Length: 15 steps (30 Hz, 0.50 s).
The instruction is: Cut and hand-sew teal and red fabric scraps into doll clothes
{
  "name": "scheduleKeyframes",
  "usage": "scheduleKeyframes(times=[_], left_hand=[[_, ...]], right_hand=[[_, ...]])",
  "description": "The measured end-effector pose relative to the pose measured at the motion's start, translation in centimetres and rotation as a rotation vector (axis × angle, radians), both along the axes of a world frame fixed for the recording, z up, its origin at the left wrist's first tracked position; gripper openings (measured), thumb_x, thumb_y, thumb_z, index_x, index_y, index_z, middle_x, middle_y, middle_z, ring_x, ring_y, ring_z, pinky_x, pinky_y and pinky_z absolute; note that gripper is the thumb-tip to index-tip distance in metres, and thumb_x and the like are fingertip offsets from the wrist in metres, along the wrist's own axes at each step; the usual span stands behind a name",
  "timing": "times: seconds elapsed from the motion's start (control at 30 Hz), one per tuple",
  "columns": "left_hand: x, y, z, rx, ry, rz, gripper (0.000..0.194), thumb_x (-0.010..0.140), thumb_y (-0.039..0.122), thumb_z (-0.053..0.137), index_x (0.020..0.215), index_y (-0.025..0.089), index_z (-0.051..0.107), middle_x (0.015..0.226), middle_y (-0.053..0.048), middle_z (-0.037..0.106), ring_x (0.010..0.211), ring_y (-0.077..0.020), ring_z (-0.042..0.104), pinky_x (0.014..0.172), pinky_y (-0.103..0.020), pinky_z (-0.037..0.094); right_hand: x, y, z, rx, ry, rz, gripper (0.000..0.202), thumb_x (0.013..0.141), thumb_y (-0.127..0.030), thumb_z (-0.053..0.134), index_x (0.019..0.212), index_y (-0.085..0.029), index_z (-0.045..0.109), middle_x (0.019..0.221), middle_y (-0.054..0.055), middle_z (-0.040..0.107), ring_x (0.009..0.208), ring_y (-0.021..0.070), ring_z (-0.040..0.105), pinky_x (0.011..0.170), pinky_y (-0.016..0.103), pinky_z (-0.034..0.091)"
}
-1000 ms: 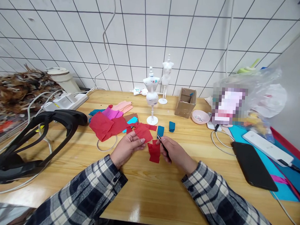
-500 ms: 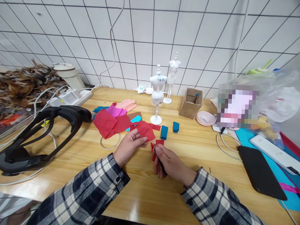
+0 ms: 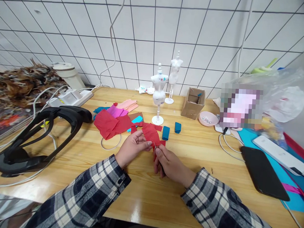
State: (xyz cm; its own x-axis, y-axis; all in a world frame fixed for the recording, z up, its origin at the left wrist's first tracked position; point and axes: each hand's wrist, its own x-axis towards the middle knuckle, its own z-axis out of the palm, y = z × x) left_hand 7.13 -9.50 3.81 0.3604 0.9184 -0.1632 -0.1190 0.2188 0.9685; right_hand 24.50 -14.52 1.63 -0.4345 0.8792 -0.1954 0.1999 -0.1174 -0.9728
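My left hand [image 3: 133,148] is closed, thumb and fingers pinching a piece of red cloth [image 3: 151,133] by its near edge. In my right hand [image 3: 168,162] is a slim tool with a metal tip [image 3: 155,147] and a dark handle; its exact kind is hard to make out. The tip meets the red cloth close to my left fingertips. A narrow red part hangs beside the right fingers. Just beyond lie two folded teal cloth pieces [image 3: 165,133]. A white mini dress form [image 3: 159,90] stands upright behind the cloth.
Red, pink and blue fabric scraps [image 3: 112,122] lie left, near a hoop [image 3: 110,147] and a black headset frame [image 3: 43,139]. A second dress form [image 3: 173,76], a cardboard box [image 3: 189,111] and a pink bowl [image 3: 205,122] stand behind. A black phone [image 3: 264,174] lies right.
My two hands have come closer together. The tool's tip, apart from the held red cloth before, is now at its edge. The view has shifted slightly.
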Motion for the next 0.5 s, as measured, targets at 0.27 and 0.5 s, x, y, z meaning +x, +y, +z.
scheduleKeyframes(times=[0.27,0.5], left_hand=[[0.58,-0.34,-0.44,-0.041,-0.075,0.069,0.045,0.067,0.027,0.081,0.106,0.018,0.059,0.081,0.000,0.071,0.070,-0.0116,0.067,0.067,-0.022,0.053],[0.73,-0.49,-0.35,-0.045,-0.098,0.080,0.042,0.068,0.027,0.081,0.103,0.016,0.060,0.077,0.000,0.070,0.068,-0.0105,0.066,0.067,-0.021,0.053]], right_hand=[[-0.69,-0.17,-0.08,-0.016,0.055,-0.070,0.042,0.094,-0.064,0.026,0.090,-0.023,0.038,0.056,-0.006,0.059,0.034,0.0097,0.049,0.034,0.019,0.037],[-0.73,-0.08,0.10,-0.002,0.037,-0.053,0.042,0.094,-0.063,0.026,0.091,-0.023,0.037,0.058,-0.006,0.058,0.037,0.0093,0.049,0.036,0.020,0.037]])
